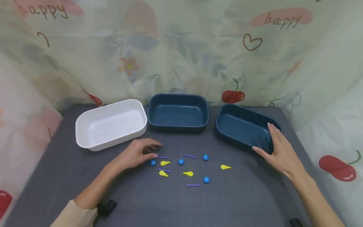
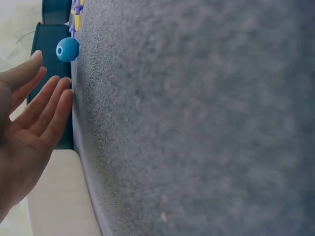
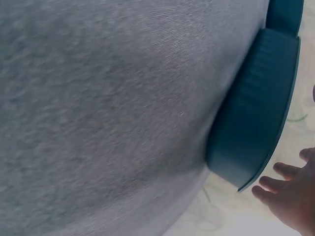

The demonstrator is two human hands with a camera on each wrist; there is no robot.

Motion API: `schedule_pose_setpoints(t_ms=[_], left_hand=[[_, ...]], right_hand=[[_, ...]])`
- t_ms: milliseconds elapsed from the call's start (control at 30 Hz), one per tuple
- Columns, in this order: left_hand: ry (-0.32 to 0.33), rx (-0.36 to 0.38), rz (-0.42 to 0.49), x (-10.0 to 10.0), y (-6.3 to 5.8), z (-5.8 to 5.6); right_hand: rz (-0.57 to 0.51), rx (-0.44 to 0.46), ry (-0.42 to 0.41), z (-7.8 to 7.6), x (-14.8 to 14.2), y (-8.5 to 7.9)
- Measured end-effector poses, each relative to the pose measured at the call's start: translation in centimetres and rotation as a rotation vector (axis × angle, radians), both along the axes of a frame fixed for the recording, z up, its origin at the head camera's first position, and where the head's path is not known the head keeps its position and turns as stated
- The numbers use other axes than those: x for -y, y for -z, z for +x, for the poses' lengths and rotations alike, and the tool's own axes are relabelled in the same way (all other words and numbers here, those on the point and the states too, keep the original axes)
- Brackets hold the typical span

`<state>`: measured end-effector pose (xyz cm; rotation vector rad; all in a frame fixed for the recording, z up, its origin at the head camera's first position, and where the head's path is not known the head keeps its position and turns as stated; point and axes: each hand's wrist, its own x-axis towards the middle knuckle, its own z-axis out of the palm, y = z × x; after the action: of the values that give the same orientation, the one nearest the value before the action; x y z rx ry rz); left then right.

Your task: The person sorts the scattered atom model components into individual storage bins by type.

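My left hand (image 1: 139, 153) hovers at the left end of the loose pieces, fingers loosely bent, nothing held. Its thumb tip is beside a purple rod (image 1: 163, 157) and a blue bead (image 1: 153, 163); whether it touches the rod I cannot tell. In the left wrist view that bead (image 2: 68, 49), with a hole in it, is apart from the fingers. My right hand (image 1: 280, 151) is spread at the right end of the right-hand dark blue tray (image 1: 241, 143), thumb near its front rim. In the right wrist view its fingers (image 3: 270, 183) are extended by the tray's rim.
Yellow bulb-shaped pieces (image 1: 188, 173), more blue beads (image 1: 206, 180) and purple rods (image 1: 193, 185) lie scattered on the grey cloth (image 1: 158, 205). A white tray (image 1: 110, 143) stands at the left, another dark blue tray (image 1: 178, 128) at the back middle. Printed curtains (image 1: 175, 47) surround the table.
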<state>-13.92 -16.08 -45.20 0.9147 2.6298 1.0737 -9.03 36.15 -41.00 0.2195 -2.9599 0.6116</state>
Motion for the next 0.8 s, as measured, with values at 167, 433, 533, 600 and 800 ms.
schedule_pose_setpoints(t_ms=[167, 433, 533, 600, 800], left_hand=[[0.004, 0.06, 0.03, 0.1, 0.4, -0.4], [0.018, 0.123, 0.0, 0.0, 0.8, -1.0], [0.011, 0.129, -0.009, -0.2, 0.8, -1.1], [0.006, 0.129, -0.013, -0.3, 0.9, -1.1], [0.003, 0.13, -0.038, -0.7, 1.0, -1.2]], right_hand=[[-0.036, 0.03, 0.033, 0.3, -0.9, 0.3], [-0.095, 0.03, 0.084, 0.9, -1.8, 0.8], [-0.115, 0.054, 0.105, 1.1, -1.9, 0.8], [-0.134, 0.075, 0.105, 1.1, -2.0, 0.9], [-0.188, 0.103, 0.105, 1.2, -2.5, 1.5]])
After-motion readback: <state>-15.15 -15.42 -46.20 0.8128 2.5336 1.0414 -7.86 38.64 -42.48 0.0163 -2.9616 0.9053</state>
